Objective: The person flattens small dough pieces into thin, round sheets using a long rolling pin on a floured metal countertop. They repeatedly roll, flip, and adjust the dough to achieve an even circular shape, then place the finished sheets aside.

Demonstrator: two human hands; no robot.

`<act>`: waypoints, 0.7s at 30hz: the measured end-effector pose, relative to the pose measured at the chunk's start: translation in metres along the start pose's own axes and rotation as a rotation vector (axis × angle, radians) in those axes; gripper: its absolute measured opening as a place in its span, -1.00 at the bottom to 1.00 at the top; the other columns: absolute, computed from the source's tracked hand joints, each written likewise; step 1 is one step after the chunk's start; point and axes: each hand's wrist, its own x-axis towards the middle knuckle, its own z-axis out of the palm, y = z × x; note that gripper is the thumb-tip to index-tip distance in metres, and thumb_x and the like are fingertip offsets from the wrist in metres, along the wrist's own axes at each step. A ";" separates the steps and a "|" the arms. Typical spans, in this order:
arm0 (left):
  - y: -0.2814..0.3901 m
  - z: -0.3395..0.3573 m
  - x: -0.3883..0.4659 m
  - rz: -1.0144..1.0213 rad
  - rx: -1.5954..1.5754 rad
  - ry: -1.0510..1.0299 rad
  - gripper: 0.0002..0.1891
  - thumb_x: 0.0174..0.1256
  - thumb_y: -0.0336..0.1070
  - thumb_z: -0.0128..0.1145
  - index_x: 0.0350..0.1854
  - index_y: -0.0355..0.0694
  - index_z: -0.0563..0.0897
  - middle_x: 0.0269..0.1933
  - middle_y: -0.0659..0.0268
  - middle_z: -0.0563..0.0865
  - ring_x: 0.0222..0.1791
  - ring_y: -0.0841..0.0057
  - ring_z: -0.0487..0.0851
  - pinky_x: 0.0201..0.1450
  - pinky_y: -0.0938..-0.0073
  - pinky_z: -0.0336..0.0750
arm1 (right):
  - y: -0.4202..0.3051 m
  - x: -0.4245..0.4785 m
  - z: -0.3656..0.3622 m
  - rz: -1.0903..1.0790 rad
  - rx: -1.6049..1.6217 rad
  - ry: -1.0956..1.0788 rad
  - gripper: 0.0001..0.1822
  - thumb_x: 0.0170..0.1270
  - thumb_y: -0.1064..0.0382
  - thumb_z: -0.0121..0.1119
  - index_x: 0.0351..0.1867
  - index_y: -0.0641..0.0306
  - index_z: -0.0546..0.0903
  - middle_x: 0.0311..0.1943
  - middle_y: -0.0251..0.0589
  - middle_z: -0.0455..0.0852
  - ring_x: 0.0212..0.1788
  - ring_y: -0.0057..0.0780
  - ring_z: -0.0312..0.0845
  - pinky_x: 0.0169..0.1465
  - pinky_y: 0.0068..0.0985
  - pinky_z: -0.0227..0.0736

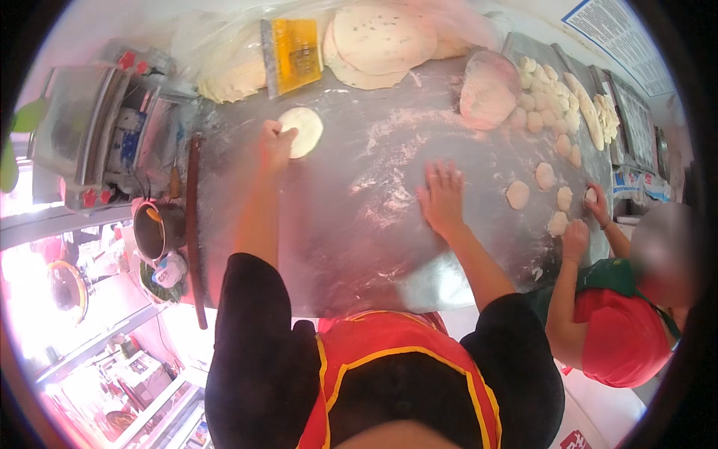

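My left hand [277,145] pinches the near-left edge of a flat round of dough [303,132] over the floured metal worktop [336,236]. My right hand [443,193] has its fingers spread, palm down, at the floury middle of the worktop, with nothing seen in it. Behind the round in my left hand stands a yellow packet [294,56], beside large flat sheets of dough [384,39] dotted with dark bits. A big lump of dough [489,92] sits at the back right, next to a cluster of small dough balls [538,101].
At the right, a co-worker's hands [575,241] handle small dough pieces near flattened dough balls [518,195]. A long wooden rod [193,236] runs along the left edge, by a metal pot [159,230] and a metal machine [84,123]. A dough strip [586,109] lies far right.
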 end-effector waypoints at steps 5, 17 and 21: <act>-0.035 0.047 -0.007 0.005 -0.735 -0.050 -0.53 0.10 -0.35 0.40 0.00 -0.31 0.43 -0.23 0.23 0.61 -0.29 0.42 0.65 -0.30 0.41 0.58 | -0.072 0.029 -0.021 -0.039 0.527 0.063 -0.39 0.40 0.19 0.06 0.43 0.30 0.24 0.40 0.10 0.27 0.45 0.04 0.10 0.45 -0.08 0.04; -0.037 0.176 -0.148 0.842 0.541 0.008 -0.36 0.39 -0.23 -0.03 0.47 -0.34 0.16 0.43 0.04 0.31 0.50 0.18 0.17 0.52 0.21 0.04 | -0.042 0.024 0.017 -0.226 0.209 0.028 -0.42 0.49 0.06 -0.15 0.45 0.28 0.24 0.47 0.07 0.14 0.50 0.01 0.01 0.51 -0.16 -0.10; -0.046 0.148 -0.153 0.868 0.555 -0.168 -0.35 0.40 -0.16 -0.13 0.49 -0.31 0.14 0.50 0.02 0.20 0.55 0.16 0.04 0.57 0.16 -0.11 | -0.061 0.003 0.025 -0.237 0.177 0.050 -0.37 0.47 0.07 -0.13 0.47 0.32 0.16 0.48 0.12 0.07 0.51 0.09 -0.07 0.52 -0.08 -0.19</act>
